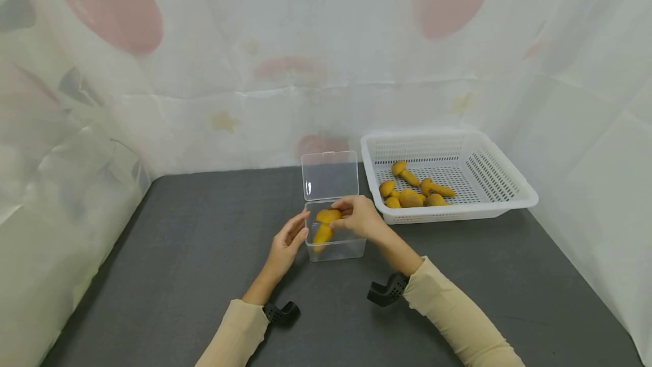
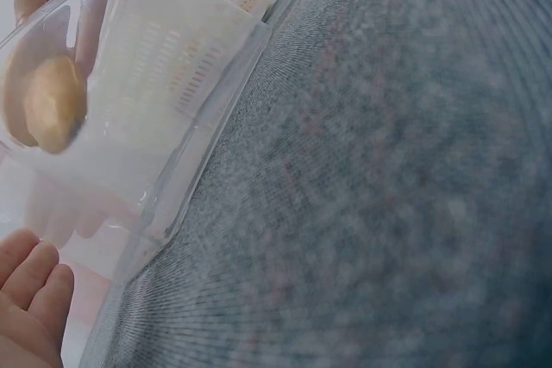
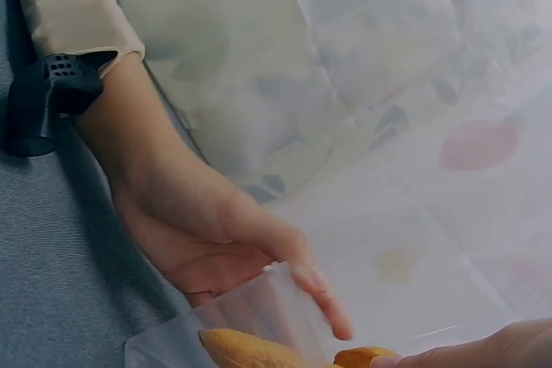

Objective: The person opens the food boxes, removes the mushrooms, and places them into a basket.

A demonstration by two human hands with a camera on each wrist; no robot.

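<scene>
A small clear plastic box stands on the dark table with its hinged lid raised at the back. My right hand pinches the cap of a yellow mushroom between thumb and fingers, and its stem slants down inside the box. Through the clear wall the mushroom also shows in the left wrist view. Against the box's left side rests my left hand, its fingers fairly straight. In the right wrist view, the left hand is beside a box corner; only the right hand's fingertips show.
To the right of the box stands a white perforated basket with several yellow mushrooms lying toward its left and front. A pale printed sheet hangs behind the dark table and along both sides. Each wrist bears a black camera mount.
</scene>
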